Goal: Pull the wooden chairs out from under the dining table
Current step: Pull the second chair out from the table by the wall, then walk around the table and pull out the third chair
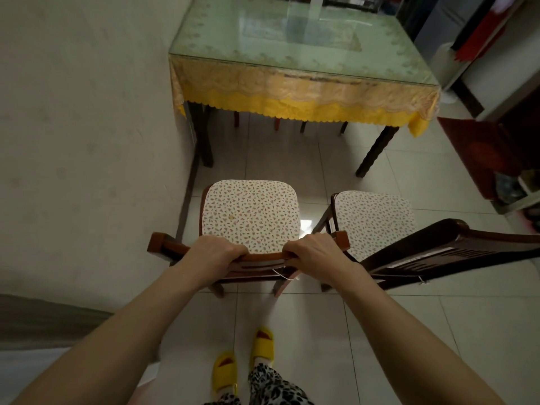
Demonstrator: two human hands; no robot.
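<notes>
Right chair's backrest runs off frame, apparently.

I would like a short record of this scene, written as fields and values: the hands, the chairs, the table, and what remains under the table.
left hand: left hand closed on the top rail of the near wooden chair with floral cushion
right hand: right hand closed on the same rail
near chair: fully clear of the table, on the tiled floor
second chair: darker wooden chair with floral cushion, at right, also clear, angled
table: glass-topped dining table with yellow cloth
under table: chair legs visible at far side
</notes>
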